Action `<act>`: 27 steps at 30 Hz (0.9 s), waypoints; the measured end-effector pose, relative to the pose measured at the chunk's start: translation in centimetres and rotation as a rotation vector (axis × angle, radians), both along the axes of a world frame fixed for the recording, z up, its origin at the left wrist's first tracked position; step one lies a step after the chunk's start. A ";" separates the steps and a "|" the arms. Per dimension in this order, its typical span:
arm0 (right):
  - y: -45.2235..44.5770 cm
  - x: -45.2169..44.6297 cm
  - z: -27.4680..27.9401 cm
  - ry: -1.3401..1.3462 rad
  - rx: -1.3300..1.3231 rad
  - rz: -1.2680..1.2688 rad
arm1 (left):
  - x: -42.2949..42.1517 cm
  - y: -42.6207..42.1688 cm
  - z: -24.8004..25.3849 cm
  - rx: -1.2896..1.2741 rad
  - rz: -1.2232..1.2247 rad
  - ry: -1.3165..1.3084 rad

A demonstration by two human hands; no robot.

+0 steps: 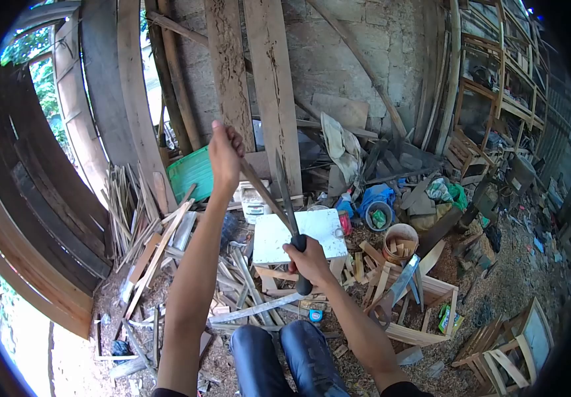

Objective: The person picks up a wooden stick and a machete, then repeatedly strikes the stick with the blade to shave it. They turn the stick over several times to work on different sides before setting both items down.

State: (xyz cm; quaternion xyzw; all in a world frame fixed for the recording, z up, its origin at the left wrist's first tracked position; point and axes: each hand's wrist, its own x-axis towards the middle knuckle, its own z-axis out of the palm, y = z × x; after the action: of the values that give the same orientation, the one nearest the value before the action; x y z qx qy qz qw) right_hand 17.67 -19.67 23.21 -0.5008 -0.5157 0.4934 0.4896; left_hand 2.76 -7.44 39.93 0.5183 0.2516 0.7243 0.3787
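My left hand (226,151) is raised in front of me, its fingers closed round the upper end of a thin brown wooden strip (264,193). The strip slants down toward my right hand (308,257), which is wrapped round the black handle of a long, narrow-bladed knife (285,188). Its blade points up and away from me, crossing close to the strip's lower end; whether they touch there I cannot tell. Below and beyond both hands stands a low stool with a white, worn top (272,231).
A handsaw (396,286) rests on an open wooden box frame (431,334) at right, near a bucket of wood offcuts (401,233). A blue tape measure (315,315) lies before my knees. Scrap sticks (136,221) and a green crate (190,172) are at left; tall planks (273,86) lean behind.
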 end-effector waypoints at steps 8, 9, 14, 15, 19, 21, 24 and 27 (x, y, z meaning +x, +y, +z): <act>0.2 -0.4 9.5 0.089 0.184 -0.155 | 3.9 2.3 0.6 0.161 0.464 0.673; 0.3 -0.5 9.0 0.090 0.179 -0.159 | 4.5 2.1 0.4 0.158 0.459 0.675; 1.0 -0.1 5.6 -0.139 0.110 -0.143 | 5.2 1.9 0.2 0.221 0.498 0.704; 0.8 0.3 6.3 -0.151 0.055 -0.097 | 4.8 2.4 0.2 0.204 0.494 0.738; 0.3 0.8 10.3 -0.068 0.178 -0.100 | 4.7 1.8 0.3 0.235 0.518 0.739; 1.1 0.1 8.8 -0.072 0.121 -0.095 | 5.5 1.2 0.3 0.269 0.573 0.733; 1.7 -0.2 3.4 -0.271 0.226 -0.197 | 5.0 2.7 -0.6 0.295 0.630 0.706; 0.9 -0.1 1.4 -0.312 0.174 -0.200 | 4.0 2.3 -0.3 0.321 0.623 0.710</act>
State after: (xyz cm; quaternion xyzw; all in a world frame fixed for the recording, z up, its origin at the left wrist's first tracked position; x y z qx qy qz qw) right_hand 17.59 -18.73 24.63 -0.5759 -0.5737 0.3123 0.4917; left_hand 6.71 -5.17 39.65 0.6850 0.3931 0.6115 -0.0492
